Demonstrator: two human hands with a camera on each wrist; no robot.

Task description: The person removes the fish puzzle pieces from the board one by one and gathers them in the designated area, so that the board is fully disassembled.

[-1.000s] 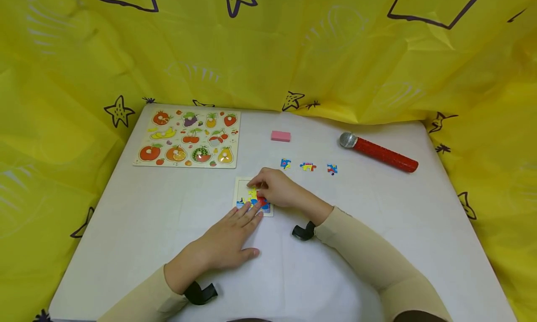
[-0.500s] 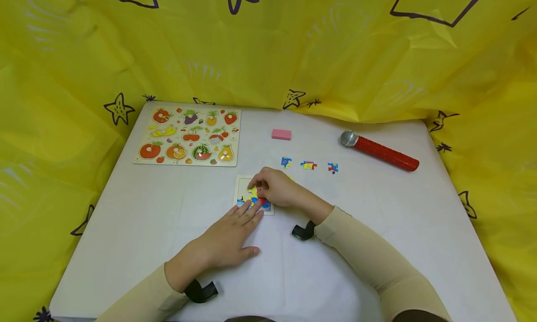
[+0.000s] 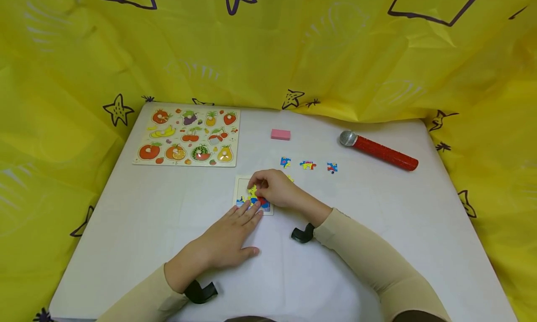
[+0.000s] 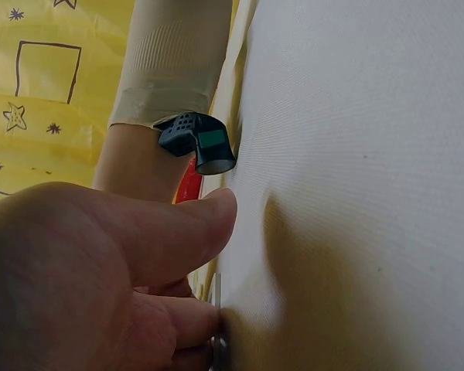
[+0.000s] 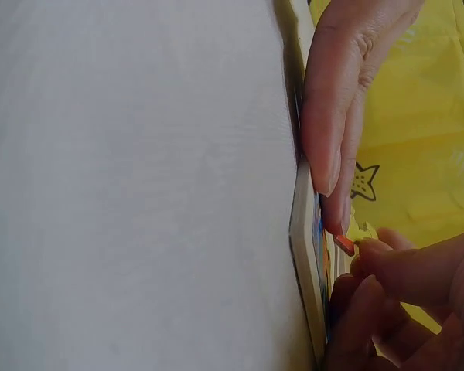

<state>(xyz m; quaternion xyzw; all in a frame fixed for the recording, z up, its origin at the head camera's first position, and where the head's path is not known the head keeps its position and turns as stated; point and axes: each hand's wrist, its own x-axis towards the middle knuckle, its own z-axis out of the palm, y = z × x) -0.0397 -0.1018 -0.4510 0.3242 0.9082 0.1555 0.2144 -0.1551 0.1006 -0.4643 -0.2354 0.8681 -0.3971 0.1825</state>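
A small jigsaw tray point(image 3: 242, 184) with a pale border lies at the table's middle, partly filled with blue, yellow and red pieces. The left hand point(image 3: 226, 240) rests on its near edge, fingers straight and spread. Above the tray's right side, the right hand point(image 3: 277, 189) pinches a jigsaw piece between thumb and fingers; in the right wrist view this jigsaw piece point(image 5: 344, 245) shows a red edge and some yellow, tilted against the tray. Fingers hide much of the piece and part of the picture. In the left wrist view the left thumb point(image 4: 193, 232) stands off the cloth.
Several loose jigsaw pieces point(image 3: 308, 165) lie beyond the right hand, one partly hidden behind it. A fruit peg puzzle board point(image 3: 232, 159) is at the back left. A pink block point(image 3: 280, 134) and a red toy microphone point(image 3: 379, 151) lie farther back, before a yellow curtain point(image 3: 268, 56).
The right hand has shifted slightly over the tray, and a loose yellow piece behind it has come into view. The left hand has stayed put.
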